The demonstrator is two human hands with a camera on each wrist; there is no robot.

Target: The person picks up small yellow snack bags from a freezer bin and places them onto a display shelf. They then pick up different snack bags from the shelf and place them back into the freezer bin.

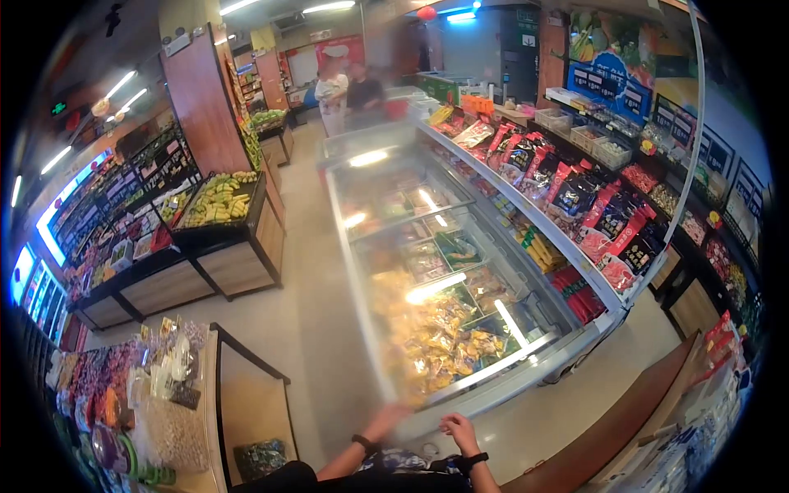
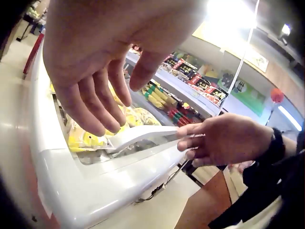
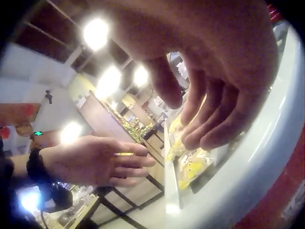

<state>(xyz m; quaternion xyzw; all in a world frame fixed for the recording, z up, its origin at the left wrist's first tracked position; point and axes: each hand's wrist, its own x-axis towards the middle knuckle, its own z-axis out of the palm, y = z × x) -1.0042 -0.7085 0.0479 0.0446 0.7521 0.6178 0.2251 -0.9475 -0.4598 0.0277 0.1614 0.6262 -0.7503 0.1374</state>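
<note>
At the near end of a chest freezer (image 1: 485, 404) with glass lids, both hands are held in the air and grip nothing. My left hand (image 1: 385, 423) is at the near left corner, its fingers loosely bent in the left wrist view, where they overlap yellow food packets (image 2: 86, 139). To its right is my right hand (image 1: 460, 431), with slightly curled fingers; in the left wrist view its fingertips appear right at the end of a pale lid edge (image 2: 143, 133). In the right wrist view, the left hand's fingers (image 3: 131, 164) extend nearly straight. Yellow packets (image 1: 448, 337) fill the freezer's near section.
A shelf (image 1: 534, 205) of black-and-red bags runs along the freezer's right side. Left of the aisle (image 1: 316, 312) are a table of packaged goods (image 1: 173, 411) and a banana stand (image 1: 222, 201). Two people (image 1: 333, 90) stand at the far end. A brown board (image 1: 608, 427) lies near right.
</note>
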